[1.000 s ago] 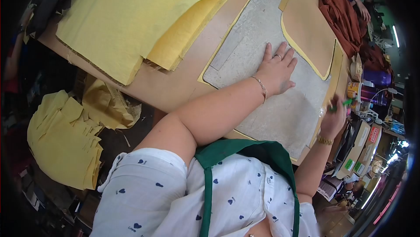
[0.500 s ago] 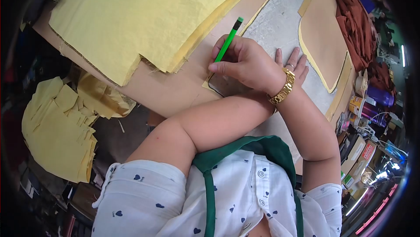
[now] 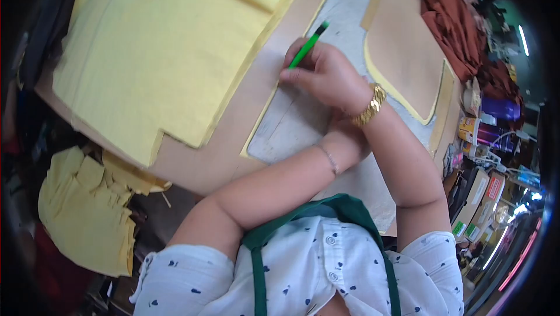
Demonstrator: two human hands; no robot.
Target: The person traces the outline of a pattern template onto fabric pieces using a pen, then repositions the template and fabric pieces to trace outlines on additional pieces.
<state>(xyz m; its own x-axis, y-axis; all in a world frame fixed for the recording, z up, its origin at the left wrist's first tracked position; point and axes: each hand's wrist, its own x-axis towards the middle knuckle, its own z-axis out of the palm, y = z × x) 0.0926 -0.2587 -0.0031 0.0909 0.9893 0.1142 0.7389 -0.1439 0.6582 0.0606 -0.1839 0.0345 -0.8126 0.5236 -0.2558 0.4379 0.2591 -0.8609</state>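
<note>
My right hand (image 3: 332, 77), with a gold watch (image 3: 371, 106) at the wrist, is closed in a pinch on a green pencil (image 3: 304, 53). The pencil leans, its dark eraser end up; its tip is hidden by my fingers. This hand is over the left edge of a grey, yellow-edged pattern sheet (image 3: 286, 132) lying on brown board. My left forearm crosses beneath the right wrist. My left hand (image 3: 346, 130) rests over the grey sheet, mostly covered by my right wrist, its fingers hidden.
Layered yellow fabric (image 3: 163, 53) with a notched corner lies on the brown board (image 3: 204, 170), left of the sheet. More yellow cut pieces (image 3: 87, 217) hang lower left. Rust-brown cloth (image 3: 449, 24) is at upper right. Cups, a purple container (image 3: 500, 109) and boxes (image 3: 478, 199) crowd the right side.
My left hand has drawn back under the right wrist; its spread fingers showed before. My right hand still pinches the pencil, now higher along the sheet's left edge. The view has shifted.
</note>
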